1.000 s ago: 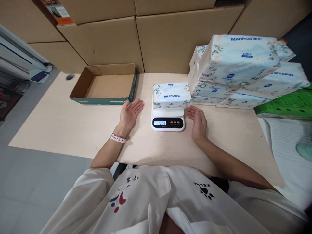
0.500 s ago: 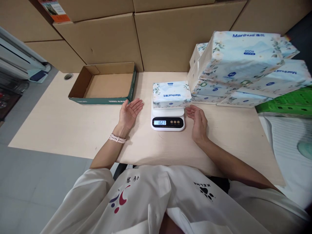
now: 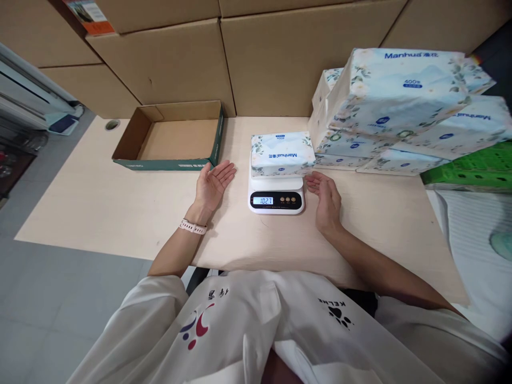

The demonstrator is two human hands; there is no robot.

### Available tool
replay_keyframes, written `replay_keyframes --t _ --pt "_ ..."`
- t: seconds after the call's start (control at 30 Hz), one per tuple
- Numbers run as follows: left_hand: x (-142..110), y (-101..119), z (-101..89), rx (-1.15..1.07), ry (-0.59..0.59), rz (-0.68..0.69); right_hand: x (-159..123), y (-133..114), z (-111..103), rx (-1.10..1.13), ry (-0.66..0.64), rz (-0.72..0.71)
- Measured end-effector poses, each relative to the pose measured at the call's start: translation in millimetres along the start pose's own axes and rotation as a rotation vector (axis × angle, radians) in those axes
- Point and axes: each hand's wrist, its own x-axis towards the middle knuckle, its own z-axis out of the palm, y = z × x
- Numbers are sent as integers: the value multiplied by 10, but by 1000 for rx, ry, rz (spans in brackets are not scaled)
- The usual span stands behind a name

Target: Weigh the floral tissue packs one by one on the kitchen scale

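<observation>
While pack sits on scale, display lit, left hand lies palm up, uncurled, empty, near box; right hand, fingers loosely extended, just beside pack, contact unclear. Hands aside probably so reading isn't skewed; other packs stacked right, presumably within reach.

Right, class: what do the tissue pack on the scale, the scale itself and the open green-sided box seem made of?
Tissue pack: wrapper probably thin, printed plastic film, judging by its soft, uneven edges.
Scale: likely smooth white plastic, with moulded-looking rounded corners.
Open green-sided box: apparently cardboard, coloured outside, plain matte brown inside.
</observation>
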Motion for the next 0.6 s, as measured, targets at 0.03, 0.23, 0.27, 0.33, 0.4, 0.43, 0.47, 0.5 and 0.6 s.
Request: replay_keyframes --t 0.03,0.23,0.27,0.33,0.4,0.43,0.47,0.5,0.6 --pt "0 0 0 4 0 1 0 -3 1 0 0 0" --pt "-3 3 -5 17 -8 2 -10 -28 7 -8 1 -2" --pt "-2 2 -6 16 -10 3 -11 -31 8 -7 -1 0" --pt "-1 2 -7 10 -12 3 -11 -34 9 -1 1 6" --pt "-1 3 -5 0 -10 1 -10 -34 12 6 5 11" --pt "-2 4 -3 -3 -8 -2 -9 -34 13 7 7 11" --pt "-3 5 -1 -6 -6 -4 -8 -33 15 7 8 11" --pt "-5 6 2 -6 -5 -6 -8 -33 16 6 9 10" --pt "-8 9 4 -1 -5 -7 -9 -34 15 4 13 12"
